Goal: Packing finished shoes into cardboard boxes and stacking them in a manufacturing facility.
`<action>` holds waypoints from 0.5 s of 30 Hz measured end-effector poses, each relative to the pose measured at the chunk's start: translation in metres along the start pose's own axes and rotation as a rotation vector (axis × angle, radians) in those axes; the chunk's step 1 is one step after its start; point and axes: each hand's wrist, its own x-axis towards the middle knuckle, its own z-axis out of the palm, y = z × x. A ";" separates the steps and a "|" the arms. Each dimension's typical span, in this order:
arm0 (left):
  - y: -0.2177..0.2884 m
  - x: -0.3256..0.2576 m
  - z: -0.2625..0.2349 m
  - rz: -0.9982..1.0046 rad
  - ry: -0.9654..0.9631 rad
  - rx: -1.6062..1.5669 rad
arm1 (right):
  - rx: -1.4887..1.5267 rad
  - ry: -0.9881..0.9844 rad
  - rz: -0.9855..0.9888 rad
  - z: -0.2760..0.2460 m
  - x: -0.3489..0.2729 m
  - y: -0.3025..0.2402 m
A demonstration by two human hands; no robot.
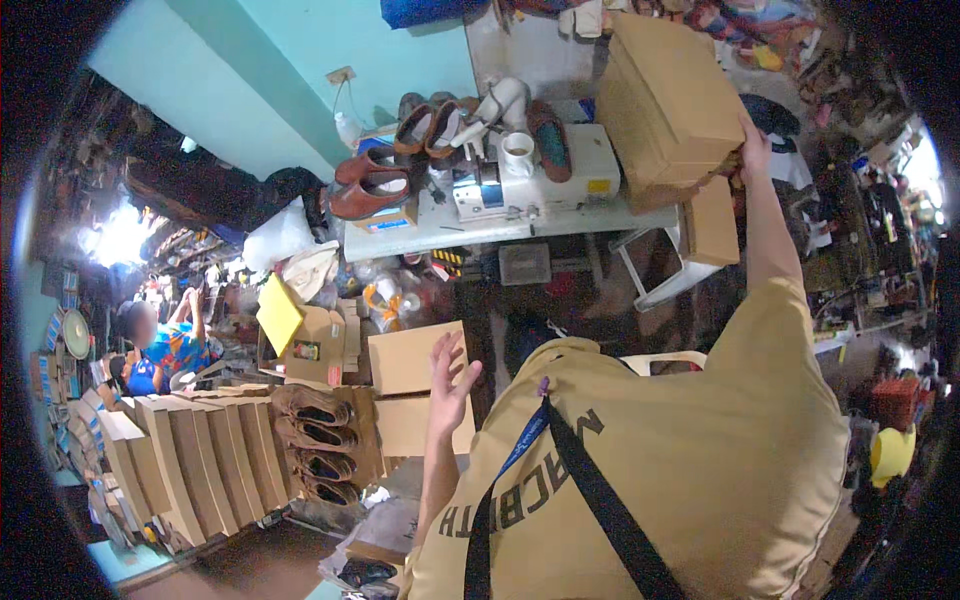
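Observation:
My right arm reaches far forward, and my right hand (755, 152) grips the right edge of a large cardboard box (660, 95) at the right end of the worktable (400, 238). Part of its fingers is hidden against the box. Below it, a smaller cardboard box (710, 222) rests by a white stool (665, 290). My left hand (450, 385) is raised in front of me with fingers apart, holding nothing. Closest to it are two flat-sided cardboard boxes (412, 360), one above the other. Brown shoes (372, 190) stand in pairs on the worktable.
A sewing-type machine (550, 170) with a white mug (517, 153) on it occupies the worktable. At left stand a row of cardboard boxes (215, 455) and several brown shoes (318, 435). A person (175, 345) sits farther left. Clutter crowds the right side.

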 end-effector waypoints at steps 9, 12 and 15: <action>-0.014 -0.012 -0.003 -0.045 0.003 -0.106 | -0.647 0.185 -0.861 0.002 -0.035 -0.027; -0.011 -0.012 -0.009 -0.039 -0.009 -0.102 | -0.701 0.087 -0.895 -0.005 -0.015 -0.015; -0.011 -0.019 -0.014 -0.056 0.050 -0.056 | -0.780 -0.036 -0.899 -0.001 -0.002 -0.003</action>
